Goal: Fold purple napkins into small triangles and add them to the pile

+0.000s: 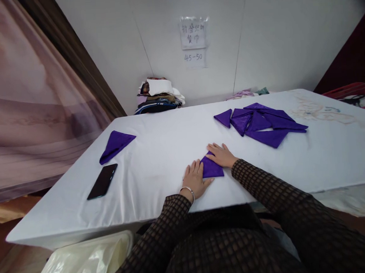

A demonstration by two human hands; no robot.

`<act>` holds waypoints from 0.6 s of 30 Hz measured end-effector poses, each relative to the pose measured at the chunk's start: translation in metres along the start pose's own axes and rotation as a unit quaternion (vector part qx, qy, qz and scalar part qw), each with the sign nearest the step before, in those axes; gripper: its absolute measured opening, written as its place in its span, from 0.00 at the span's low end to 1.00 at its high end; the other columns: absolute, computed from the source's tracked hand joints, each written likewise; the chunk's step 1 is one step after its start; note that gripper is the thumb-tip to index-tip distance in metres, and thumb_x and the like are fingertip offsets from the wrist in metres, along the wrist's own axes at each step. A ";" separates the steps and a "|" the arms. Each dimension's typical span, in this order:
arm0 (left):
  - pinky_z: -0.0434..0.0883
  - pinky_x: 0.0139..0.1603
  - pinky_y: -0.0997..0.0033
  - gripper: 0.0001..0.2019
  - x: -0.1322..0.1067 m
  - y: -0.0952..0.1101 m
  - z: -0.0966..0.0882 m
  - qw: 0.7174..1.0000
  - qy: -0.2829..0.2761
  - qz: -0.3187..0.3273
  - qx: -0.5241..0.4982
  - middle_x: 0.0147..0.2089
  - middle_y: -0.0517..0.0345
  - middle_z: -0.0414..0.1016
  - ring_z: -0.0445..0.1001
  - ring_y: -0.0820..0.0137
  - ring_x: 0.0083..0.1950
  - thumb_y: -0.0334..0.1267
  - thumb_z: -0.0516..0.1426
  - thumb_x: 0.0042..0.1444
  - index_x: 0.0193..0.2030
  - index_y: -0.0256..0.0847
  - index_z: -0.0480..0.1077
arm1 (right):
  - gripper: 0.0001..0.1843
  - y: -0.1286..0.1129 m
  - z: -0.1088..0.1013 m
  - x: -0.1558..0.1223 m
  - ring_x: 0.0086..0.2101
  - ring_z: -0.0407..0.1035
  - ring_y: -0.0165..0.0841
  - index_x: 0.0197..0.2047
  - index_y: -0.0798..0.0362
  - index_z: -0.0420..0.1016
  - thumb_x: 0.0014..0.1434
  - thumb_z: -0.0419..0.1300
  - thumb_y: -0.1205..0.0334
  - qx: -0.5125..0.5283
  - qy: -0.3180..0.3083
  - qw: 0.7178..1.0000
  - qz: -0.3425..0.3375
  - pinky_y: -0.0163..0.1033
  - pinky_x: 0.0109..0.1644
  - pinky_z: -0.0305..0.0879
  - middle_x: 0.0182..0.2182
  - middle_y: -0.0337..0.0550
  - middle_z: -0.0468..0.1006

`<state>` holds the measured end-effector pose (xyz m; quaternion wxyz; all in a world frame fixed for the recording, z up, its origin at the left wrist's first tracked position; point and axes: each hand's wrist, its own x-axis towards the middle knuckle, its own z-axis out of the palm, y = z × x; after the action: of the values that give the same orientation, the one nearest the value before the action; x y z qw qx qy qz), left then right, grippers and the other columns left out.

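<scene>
Cloth [213, 170] lies folded, left hand [195, 181] and right hand [223, 155] flat against it, uncurled, gripping nothing. Crease-pressing seems underway; the next move calls for aligned edges.

a pale wall [102, 38] bearing two paper signs [194, 43] stood behind a white-covered table [158, 150]; pink and brown curtains [36, 79] hung at the left.
</scene>
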<state>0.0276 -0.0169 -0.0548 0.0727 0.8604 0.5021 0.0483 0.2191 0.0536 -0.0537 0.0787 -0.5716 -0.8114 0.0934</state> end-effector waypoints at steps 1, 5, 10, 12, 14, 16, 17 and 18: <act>0.46 0.68 0.51 0.37 0.000 0.000 0.000 1.000 0.000 0.000 0.000 0.70 0.43 0.47 0.44 0.56 0.70 0.60 0.42 0.58 0.67 0.34 0.51 | 0.30 0.000 0.000 0.000 0.64 0.44 0.43 0.65 0.49 0.54 0.65 0.39 0.45 -0.002 0.003 1.000 -0.001 0.62 0.63 0.39 0.66 0.47 0.53; 0.46 0.67 0.49 0.36 0.001 0.000 0.000 1.000 0.004 -0.002 0.004 0.70 0.43 0.49 0.46 0.56 0.70 0.59 0.43 0.59 0.66 0.35 0.52 | 0.30 -0.002 0.002 -0.001 0.64 0.45 0.44 0.65 0.50 0.54 0.65 0.40 0.44 -0.005 0.016 1.000 0.002 0.61 0.63 0.40 0.65 0.47 0.54; 0.48 0.67 0.49 0.34 0.006 -0.005 0.000 1.000 0.007 -0.003 0.020 0.69 0.45 0.50 0.47 0.57 0.70 0.57 0.43 0.60 0.66 0.36 0.53 | 0.30 -0.003 -0.002 -0.002 0.64 0.45 0.43 0.64 0.50 0.56 0.65 0.41 0.44 0.017 0.023 1.000 0.010 0.61 0.62 0.40 0.65 0.47 0.54; 0.47 0.67 0.48 0.34 0.009 -0.007 -0.001 1.000 -0.003 0.001 0.031 0.69 0.45 0.50 0.46 0.57 0.70 0.56 0.42 0.60 0.66 0.35 0.52 | 0.29 -0.004 -0.007 -0.001 0.64 0.45 0.43 0.63 0.51 0.57 0.65 0.41 0.45 0.030 0.013 0.999 0.013 0.61 0.62 0.40 0.65 0.48 0.54; 0.45 0.67 0.47 0.34 0.011 -0.009 -0.002 0.999 -0.012 0.009 0.042 0.69 0.45 0.50 0.46 0.57 0.70 0.56 0.42 0.60 0.67 0.34 0.51 | 0.30 -0.007 -0.011 -0.001 0.64 0.44 0.44 0.63 0.52 0.57 0.65 0.42 0.45 0.036 0.005 0.999 0.024 0.62 0.62 0.39 0.65 0.50 0.53; 0.45 0.67 0.46 0.35 0.012 -0.010 -0.004 0.998 -0.015 0.015 0.051 0.69 0.44 0.49 0.45 0.57 0.70 0.57 0.43 0.60 0.67 0.34 0.51 | 0.32 -0.013 -0.014 -0.001 0.65 0.40 0.45 0.64 0.55 0.56 0.65 0.42 0.44 0.027 0.023 0.999 0.023 0.62 0.63 0.37 0.66 0.53 0.49; 0.45 0.67 0.46 0.35 0.012 -0.011 -0.004 0.998 -0.016 0.016 0.054 0.69 0.44 0.49 0.45 0.57 0.70 0.57 0.43 0.60 0.67 0.33 0.51 | 0.33 -0.017 -0.014 -0.002 0.65 0.38 0.45 0.64 0.56 0.55 0.64 0.42 0.43 0.020 0.040 0.999 0.011 0.61 0.63 0.36 0.67 0.54 0.47; 0.45 0.67 0.46 0.35 0.012 -0.011 -0.004 0.998 -0.017 0.017 0.055 0.69 0.44 0.49 0.45 0.56 0.70 0.57 0.43 0.60 0.67 0.33 0.51 | 0.34 -0.020 -0.013 -0.002 0.65 0.36 0.44 0.65 0.57 0.54 0.64 0.42 0.43 0.014 0.057 0.998 -0.008 0.59 0.64 0.35 0.67 0.55 0.46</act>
<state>0.0237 -0.0008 -0.0523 0.0328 0.8722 0.4880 0.0073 0.2043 0.0454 -0.0364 0.1340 -0.5686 -0.8085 0.0713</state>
